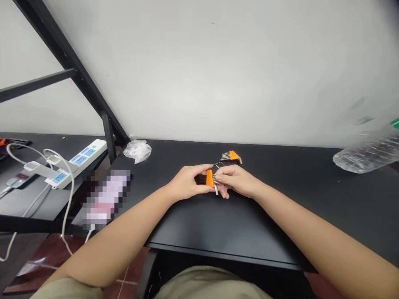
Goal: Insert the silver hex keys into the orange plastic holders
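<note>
My left hand (190,182) is closed around an orange hex key holder (210,179), thumb below and fingers above. Short metal ends stick out of the holder's right side, one of them pointing down toward me. My right hand (238,180) is closed at that side, with thumb and fingers pinching a hex key (218,177); its far end is hidden by the fingers. Just beyond the hands lies a second orange holder (233,155) with several silver hex keys in it. A thin bent hex key (219,163) shows between the two, partly behind my right fingers.
On the black table (224,232) a crumpled clear plastic bag (137,150) lies at the back left. A pixelated phone-like object (107,199) with a white cable is left of my arm. Farther left is a white power strip (79,162). A clear plastic bottle (368,151) lies at right.
</note>
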The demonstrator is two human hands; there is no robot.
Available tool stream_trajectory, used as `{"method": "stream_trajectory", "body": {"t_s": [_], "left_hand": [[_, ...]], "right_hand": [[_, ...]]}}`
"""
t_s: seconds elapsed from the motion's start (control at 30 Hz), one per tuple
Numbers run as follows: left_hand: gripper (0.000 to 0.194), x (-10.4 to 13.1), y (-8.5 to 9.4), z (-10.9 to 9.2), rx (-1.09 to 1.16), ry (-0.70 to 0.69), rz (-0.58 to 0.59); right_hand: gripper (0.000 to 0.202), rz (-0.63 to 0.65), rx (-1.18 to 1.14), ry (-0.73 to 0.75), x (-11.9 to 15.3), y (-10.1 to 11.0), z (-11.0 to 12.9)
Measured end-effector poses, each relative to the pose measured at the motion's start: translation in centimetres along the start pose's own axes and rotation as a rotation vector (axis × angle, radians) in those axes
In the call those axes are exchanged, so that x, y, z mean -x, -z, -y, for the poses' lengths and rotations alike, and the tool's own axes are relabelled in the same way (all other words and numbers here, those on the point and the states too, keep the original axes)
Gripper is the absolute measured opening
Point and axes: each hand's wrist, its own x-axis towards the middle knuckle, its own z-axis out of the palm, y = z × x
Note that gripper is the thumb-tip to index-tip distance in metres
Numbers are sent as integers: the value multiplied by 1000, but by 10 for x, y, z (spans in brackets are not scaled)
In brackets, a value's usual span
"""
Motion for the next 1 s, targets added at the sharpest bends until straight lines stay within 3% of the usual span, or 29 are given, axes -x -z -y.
{"method": "stream_trajectory", "body": {"t_s": [0.2,0.43,0.63,0.73,0.87,1.0], "left_hand": [[52,2,-5,-5,7,-43,-24],[57,-1,-2,-1,-93,57,-96],[30,0,-1,-10,-118,15,-19],[28,0,0,-11,-112,7,-5],[43,-1,1,-5,-139,63,-34],[64,-1,2,0,-158,146,-57]], "right_hand": [[40,56,-148,-96,-1,-4,-3],[39,-27,84,-95,0,-13,7],[35,39,97,-105,3,-10,11],[35,9,104,-88,1,-14,11],[33,-115,338,-50,0,-12,13],[31,-456,904,71,1,9,12]]}}
